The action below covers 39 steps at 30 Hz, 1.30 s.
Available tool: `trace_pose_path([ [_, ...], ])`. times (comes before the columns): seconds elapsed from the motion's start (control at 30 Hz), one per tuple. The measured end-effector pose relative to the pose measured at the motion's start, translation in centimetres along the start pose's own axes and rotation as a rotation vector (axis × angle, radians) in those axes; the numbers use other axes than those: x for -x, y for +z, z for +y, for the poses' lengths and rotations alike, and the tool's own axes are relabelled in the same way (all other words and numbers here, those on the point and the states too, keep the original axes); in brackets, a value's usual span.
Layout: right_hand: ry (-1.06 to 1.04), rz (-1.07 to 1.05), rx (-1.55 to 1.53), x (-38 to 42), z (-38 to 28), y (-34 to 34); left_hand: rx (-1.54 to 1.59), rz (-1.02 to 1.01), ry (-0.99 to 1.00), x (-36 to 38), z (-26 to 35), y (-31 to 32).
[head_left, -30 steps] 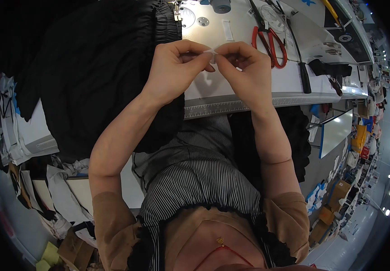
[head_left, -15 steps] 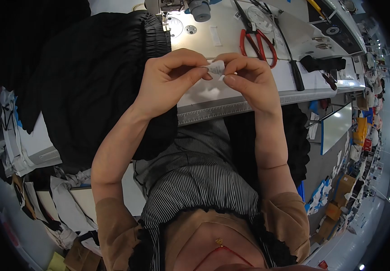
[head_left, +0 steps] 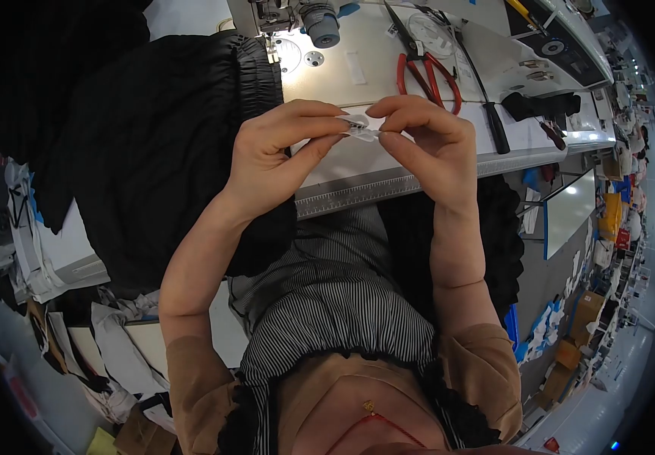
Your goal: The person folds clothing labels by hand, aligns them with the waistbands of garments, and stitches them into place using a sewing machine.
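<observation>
Small white labels (head_left: 358,127) with dark print are held up between my two hands, above the front edge of the sewing table. My left hand (head_left: 278,152) pinches their left side between thumb and fingers. On the right side, my right hand (head_left: 430,144) has its thumb and index finger closed on the labels' edge. A black garment (head_left: 161,144) with a gathered waistband lies to the left, its band reaching the sewing machine's presser foot (head_left: 272,50).
Behind my right hand lie red-handled scissors (head_left: 428,76) and a black-handled tool (head_left: 496,127). The sewing machine head (head_left: 297,19) stands at the top. A ruler strip (head_left: 358,196) runs along the table's front edge. Dark cloth (head_left: 541,106) lies at the right.
The labels have turned and now show a narrower, folded shape. My right hand has shifted slightly right and its fingers have straightened somewhat. The whole view has moved a little.
</observation>
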State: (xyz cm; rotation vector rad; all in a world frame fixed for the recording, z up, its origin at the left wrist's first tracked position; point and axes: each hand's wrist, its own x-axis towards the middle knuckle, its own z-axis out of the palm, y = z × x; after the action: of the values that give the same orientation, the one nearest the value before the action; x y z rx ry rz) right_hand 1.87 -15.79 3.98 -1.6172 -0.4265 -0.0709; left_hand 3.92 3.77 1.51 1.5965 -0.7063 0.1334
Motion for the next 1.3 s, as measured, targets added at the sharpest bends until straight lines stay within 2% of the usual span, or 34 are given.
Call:
trace_pose_path([
  [0.07, -0.036, 0.021, 0.099, 0.0, 0.0, 0.4, 0.008, -0.01, 0.007, 0.0, 0.0, 0.1],
  [0.13, -0.121, 0.023, 0.328, -0.1, -0.1, 1.1, 0.019, -0.021, 0.015, 0.1, -0.1, 0.1],
  [0.33, -0.194, 0.052, 0.408, -0.1, -0.1, 1.7, 0.035, -0.046, 0.01, 0.2, -0.2, -0.1],
  [0.5, -0.174, 0.084, 0.34, -0.3, 0.7, 1.6, 0.201, -0.012, -0.058, 0.1, 0.0, 0.0],
  [0.73, -0.198, 0.14, 0.454, -0.3, 0.5, 2.0, 0.097, -0.023, -0.025, 0.2, -0.1, 0.0],
  [0.8, -0.179, 0.174, 0.371, -0.2, 0.6, 1.8, 0.184, 0.142, -0.19, 0.2, -0.1, 0.3],
  [0.83, -0.157, 0.207, 0.287, -0.2, 0.7, 1.6, 0.183, 0.144, -0.189, 0.1, -0.3, 0.2],
  [0.9, -0.095, 0.124, 0.218, 0.0, -0.1, 1.4, 0.185, 0.168, -0.434, -0.2, -0.7, -0.1],
  [0.97, -0.027, 0.042, 0.148, 0.0, -0.5, 1.7, 0.174, 0.109, -0.452, -0.4, -0.2, 0.1],
  [1.03, -0.058, 0.087, 0.412, -0.3, -0.3, 2.4, 0.164, 0.046, -0.469, -0.5, 0.2, 0.2],
  [1.13, -0.088, 0.08, 0.525, -0.8, 0.5, 2.6, 0.272, -0.003, -0.528, -0.6, 0.2, 0.0],
  [1.3, -0.03, 0.024, 0.509, -1.2, 0.2, 2.7, 0.304, -0.032, -0.521, -0.5, 0.0, -0.3],
])
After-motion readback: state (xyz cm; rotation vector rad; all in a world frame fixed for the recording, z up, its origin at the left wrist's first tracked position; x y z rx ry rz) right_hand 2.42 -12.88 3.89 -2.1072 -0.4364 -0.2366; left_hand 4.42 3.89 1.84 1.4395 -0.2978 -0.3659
